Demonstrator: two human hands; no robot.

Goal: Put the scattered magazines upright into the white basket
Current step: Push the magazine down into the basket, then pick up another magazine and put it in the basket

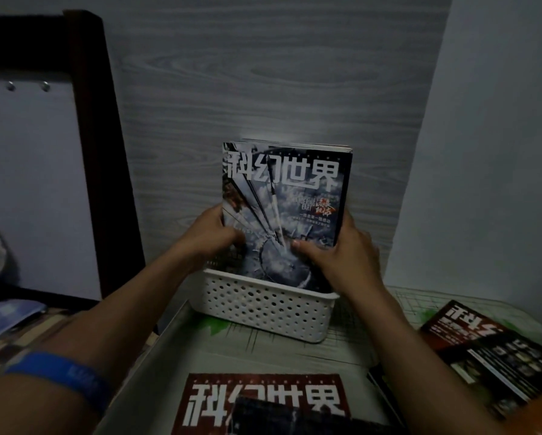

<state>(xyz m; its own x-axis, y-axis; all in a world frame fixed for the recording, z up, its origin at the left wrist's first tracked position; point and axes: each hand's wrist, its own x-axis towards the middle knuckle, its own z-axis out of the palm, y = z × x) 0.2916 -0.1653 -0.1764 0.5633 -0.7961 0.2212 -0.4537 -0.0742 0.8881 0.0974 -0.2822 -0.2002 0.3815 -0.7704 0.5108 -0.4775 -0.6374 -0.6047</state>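
White basket point(265, 304): perforated plastic, standing on the worktop point(263, 350) against a grey wood-grain wall point(263, 73). Taken as the landmark for all entries below.

Upright magazines point(284, 208): a small stack standing in the basket, lower edges below its rim, tops well above it. Front cover grey-blue with large white characters, facing the camera. Edges of further issues show behind the front one at the top; their number cannot be told.

Left hand point(213, 235): at the basket's left, above the rim; fingers curled round the left edge of the front magazine, thumb on the cover. Judged to steady the stack so that it does not slump sideways. A blue wristband point(62, 376) is on this forearm.

Right hand point(335, 252): at the basket's right, above the rim; thumb pressed on the cover's lower part, fingers wrapped behind the right edge. Judged to square the stack or press it down to the basket floor.

Red-and-white magazine point(263, 400): flat on the worktop in front of the basket, title upside down to the camera, not yet stowed. A dark magazine point(295, 416) overlaps its near edge.

Dark red magazine point(483, 350): flat, in front and to the right of the basket, skewed, with another partly under it.

Bed point(21, 334): left of the basket, patterned cover.
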